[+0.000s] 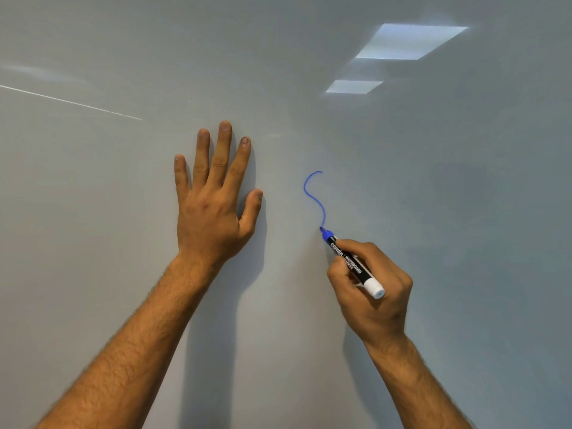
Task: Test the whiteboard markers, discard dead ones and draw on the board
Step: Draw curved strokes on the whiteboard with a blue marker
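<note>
Glossy whiteboard fills our view. Our right hand grips the blue whiteboard marker, tip up-left touching the blue stroke's lower end near mid-board; our left hand rests flat, fingers spread, beside it.

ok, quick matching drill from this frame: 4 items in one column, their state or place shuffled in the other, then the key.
Items
1. left hand
2. right hand
3. marker
4. blue line

States
A. curved stroke on the whiteboard, ending at the marker tip
B. fingers straight and spread, flat against the board
C. uncapped, blue tip touching the board
D. fingers curled round the marker barrel

Pairs: 1-B, 2-D, 3-C, 4-A
</note>
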`<state>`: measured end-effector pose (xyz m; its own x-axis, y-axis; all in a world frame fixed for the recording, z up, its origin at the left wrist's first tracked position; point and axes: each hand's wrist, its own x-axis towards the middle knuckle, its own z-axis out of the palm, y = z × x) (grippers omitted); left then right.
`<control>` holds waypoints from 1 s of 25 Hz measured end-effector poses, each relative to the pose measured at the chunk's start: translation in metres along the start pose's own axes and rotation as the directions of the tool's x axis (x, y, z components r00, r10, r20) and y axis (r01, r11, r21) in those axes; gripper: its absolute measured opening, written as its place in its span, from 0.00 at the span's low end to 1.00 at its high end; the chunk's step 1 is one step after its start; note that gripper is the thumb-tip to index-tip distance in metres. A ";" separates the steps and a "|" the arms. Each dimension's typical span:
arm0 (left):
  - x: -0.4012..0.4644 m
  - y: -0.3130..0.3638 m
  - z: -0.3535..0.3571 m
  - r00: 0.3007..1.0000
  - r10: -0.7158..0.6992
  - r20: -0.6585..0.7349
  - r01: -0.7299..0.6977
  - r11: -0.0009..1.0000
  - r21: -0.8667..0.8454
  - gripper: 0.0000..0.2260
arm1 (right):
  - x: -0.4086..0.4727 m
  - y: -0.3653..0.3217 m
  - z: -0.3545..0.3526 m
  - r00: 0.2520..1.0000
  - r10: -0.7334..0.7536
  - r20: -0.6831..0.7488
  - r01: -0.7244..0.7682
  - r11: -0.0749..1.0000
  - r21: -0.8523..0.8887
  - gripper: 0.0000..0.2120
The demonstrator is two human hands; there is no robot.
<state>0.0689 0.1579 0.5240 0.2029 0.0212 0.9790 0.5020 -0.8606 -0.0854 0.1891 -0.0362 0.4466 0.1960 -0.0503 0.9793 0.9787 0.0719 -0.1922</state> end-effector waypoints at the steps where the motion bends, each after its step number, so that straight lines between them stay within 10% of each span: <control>1: 0.000 -0.001 0.000 1.000 -0.001 0.000 0.001 1.000 0.000 0.31 | -0.007 -0.003 0.003 1.000 -0.005 0.009 0.005 1.000 0.008 0.08; 8: 0.000 0.000 -0.001 1.000 -0.004 0.008 0.004 1.000 0.004 0.31 | -0.020 -0.014 0.011 0.992 -0.035 0.120 0.028 0.998 0.060 0.07; 18: -0.001 0.000 -0.001 1.000 -0.008 -0.007 0.007 1.000 -0.011 0.30 | 0.066 -0.001 -0.030 0.978 0.111 -0.177 -0.102 0.993 0.056 0.10; 25: -0.001 0.000 -0.001 1.000 -0.008 -0.009 0.008 1.000 -0.015 0.30 | 0.061 0.004 -0.016 0.996 0.085 -0.010 -0.084 0.996 0.029 0.12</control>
<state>0.0680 0.1571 0.5232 0.1912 0.0231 0.9813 0.4905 -0.8682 -0.0752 0.2061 -0.0546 0.5046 0.2787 -0.0536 0.9589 0.9566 0.1043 -0.2722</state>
